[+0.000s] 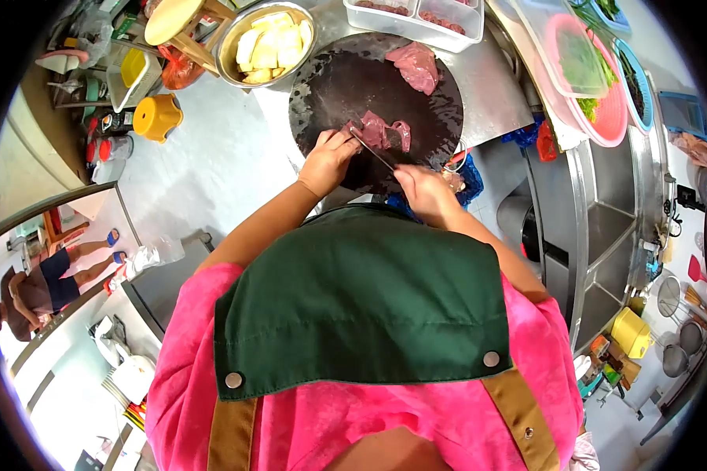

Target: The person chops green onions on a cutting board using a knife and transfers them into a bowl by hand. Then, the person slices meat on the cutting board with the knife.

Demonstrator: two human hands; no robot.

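Observation:
A dark round chopping board [322, 102] lies beneath both hands. Pieces of raw meat [381, 132] are near its middle, and a larger piece of meat [415, 67] rests at its upper right. My left hand [329, 161] has its fingers bent and pressed on the left edge of the meat. In my right hand [428, 191], the fingers are closed around the handle end of a knife [375, 152]. The blade points up and left, its tip beside my left fingertips and the meat.
A metal bowl of pale yellow pieces [226, 59] sits behind the board at left, beside a wooden stool [174, 22]. Clear containers of meat [440, 35] stand behind it. Baskets of greens [617, 118] are at right. Another person [39, 286] appears far left.

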